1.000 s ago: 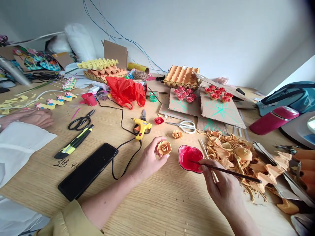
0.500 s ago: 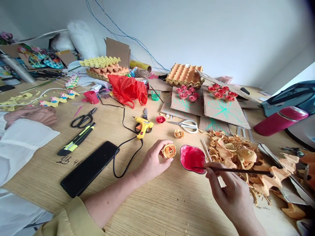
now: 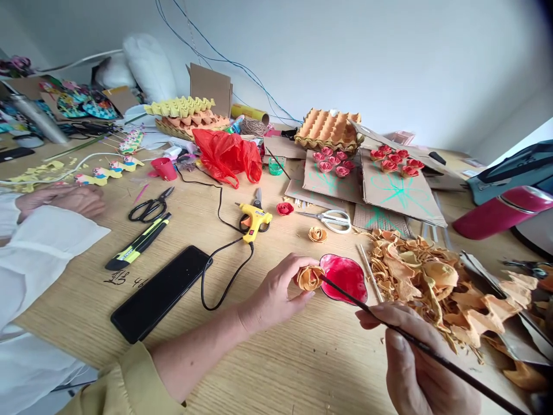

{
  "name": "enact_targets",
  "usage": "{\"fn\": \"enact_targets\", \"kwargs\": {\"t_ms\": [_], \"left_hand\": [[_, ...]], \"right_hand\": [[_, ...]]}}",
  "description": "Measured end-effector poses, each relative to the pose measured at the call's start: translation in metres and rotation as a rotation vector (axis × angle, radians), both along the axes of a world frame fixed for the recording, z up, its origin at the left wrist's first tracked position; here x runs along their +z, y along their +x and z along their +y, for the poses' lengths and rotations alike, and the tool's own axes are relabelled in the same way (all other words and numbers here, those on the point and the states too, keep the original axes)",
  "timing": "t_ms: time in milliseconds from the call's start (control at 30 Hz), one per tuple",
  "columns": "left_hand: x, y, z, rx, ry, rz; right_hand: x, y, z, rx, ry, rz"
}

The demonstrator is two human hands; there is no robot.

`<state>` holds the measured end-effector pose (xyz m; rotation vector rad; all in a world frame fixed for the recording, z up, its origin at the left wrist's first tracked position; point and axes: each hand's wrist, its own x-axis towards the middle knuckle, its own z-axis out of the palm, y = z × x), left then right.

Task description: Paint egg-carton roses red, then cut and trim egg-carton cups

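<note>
My left hand (image 3: 280, 291) pinches an orange egg-carton rose (image 3: 309, 278) between thumb and fingers, its swirled petals turned up. In my right hand (image 3: 425, 357) is a thin dark paintbrush (image 3: 358, 301), its tip at the right edge of that rose. A bit of red shows on the petals near the tip. Just beyond, a scalloped dish (image 3: 343, 276) holds red paint, and the brush crosses over it. Another unpainted rose (image 3: 318, 234) and a red rose (image 3: 284, 208) lie farther back on the table.
A yellow glue gun (image 3: 254, 222), white-handled scissors (image 3: 334, 220), a phone (image 3: 159, 294) and a utility knife (image 3: 139, 242) lie around. Carton scraps (image 3: 406, 276) heap up at right. Red roses stand on cardboard (image 3: 395, 196). Another person's hands (image 3: 64, 203) rest at left.
My right hand has lifted the brush out of the red paint and brought its tip left to the rose. My left hand still holds the rose, now slightly nearer the dish.
</note>
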<state>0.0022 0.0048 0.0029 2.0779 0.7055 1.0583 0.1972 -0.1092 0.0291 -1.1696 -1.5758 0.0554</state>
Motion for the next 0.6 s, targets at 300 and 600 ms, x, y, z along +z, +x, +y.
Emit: {"fn": "enact_targets", "kwargs": {"t_ms": [300,600], "left_hand": [[-0.0033,0.0006,-0.0036,-0.108,0.034,-0.009],[-0.0039,-0.0019,-0.0022,-0.178,0.054,0.035]], "right_hand": [[0.0001,0.0051,0.0054,0.133,-0.012,-0.125],[0.0058,-0.0005,0.0055,0.125,-0.034,-0.199]]}}
